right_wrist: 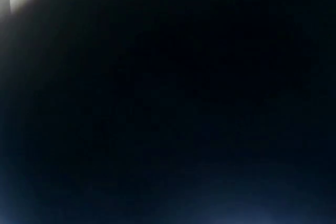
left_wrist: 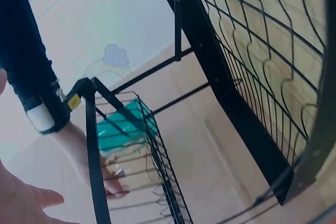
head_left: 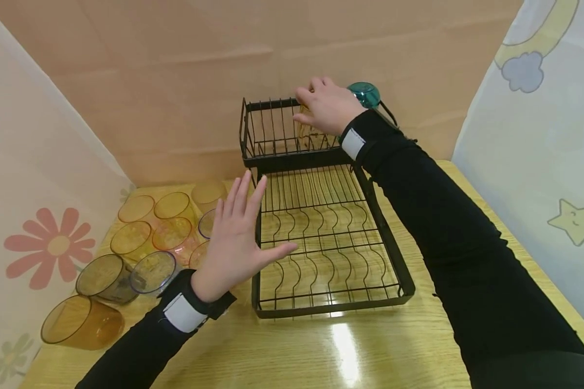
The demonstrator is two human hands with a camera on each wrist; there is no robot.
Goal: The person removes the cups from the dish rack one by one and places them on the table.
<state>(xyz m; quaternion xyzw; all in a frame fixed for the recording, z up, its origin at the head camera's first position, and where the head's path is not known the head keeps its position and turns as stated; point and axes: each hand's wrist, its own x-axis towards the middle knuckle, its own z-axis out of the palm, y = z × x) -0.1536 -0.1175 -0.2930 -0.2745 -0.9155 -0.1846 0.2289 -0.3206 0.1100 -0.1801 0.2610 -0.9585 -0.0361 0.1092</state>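
Observation:
My right hand (head_left: 328,108) is at the upper basket (head_left: 297,162) of a black wire dish rack, with fingers and thumb around a pale amber drinking glass (head_left: 309,136). That glass sits inside the basket's wires, partly hidden by the hand. Right beside it is a teal glass (head_left: 365,94), seen also through the wires in the left wrist view as a teal shape (left_wrist: 123,129). Over the left edge of the lower rack (head_left: 333,310), my left hand (head_left: 236,240) has its fingers straight and thumb spread, holding nothing. The right wrist view is almost wholly dark.
Several coloured drinking glasses stand grouped at the left of the wooden table, including an orange-brown glass (head_left: 85,324), a grey glass (head_left: 107,278) and a yellow glass (head_left: 131,240). A peach cloth (head_left: 175,81) hangs behind; patterned white sheets (head_left: 530,162) flank both sides.

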